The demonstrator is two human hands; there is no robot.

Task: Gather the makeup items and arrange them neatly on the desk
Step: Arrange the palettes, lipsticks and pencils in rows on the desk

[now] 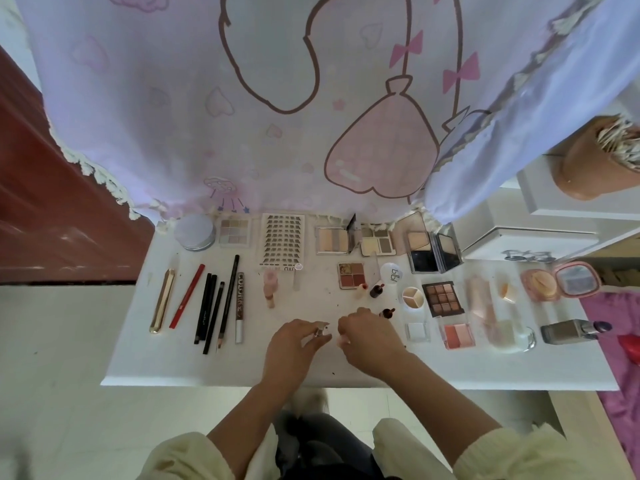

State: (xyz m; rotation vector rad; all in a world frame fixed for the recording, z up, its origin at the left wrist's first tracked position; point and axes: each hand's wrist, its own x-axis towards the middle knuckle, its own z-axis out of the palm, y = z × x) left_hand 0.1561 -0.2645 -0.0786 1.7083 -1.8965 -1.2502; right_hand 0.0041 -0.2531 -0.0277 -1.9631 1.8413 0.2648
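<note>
Right now I am working at the near middle of the white desk (207, 368), where both my hands are meeting among the laid-out makeup. My left hand (294, 341) is pinching a small silver-capped item (320, 330) between thumb and fingertips; whether it is resting on the surface or hanging just above it, I cannot tell. My right hand (369, 336) is curling its fingers down just beside it. Something pale pink is peeping out under them, but I cannot tell whether I am gripping it or only touching it. As I judge it, I am fitting or straightening this small piece before giving it a place. To do that well, I am thinking of steadying it with the left hand and letting the right do the fine turning, low over the desk so nothing drops and rolls. A small dark-red bottle (387, 312) is standing just beyond my right knuckles, with a second small bottle (376, 290) farther back, so I am minding my wrist there; upright and narrow, they look easy to tip. The piece probably belongs with those bottles or beside the pink tube (269, 289) lying far and left of my hands, lined up like the row of pencils (207, 306) at the left and square to the nine-pan eyeshadow palette (443, 297) on the right.
</note>
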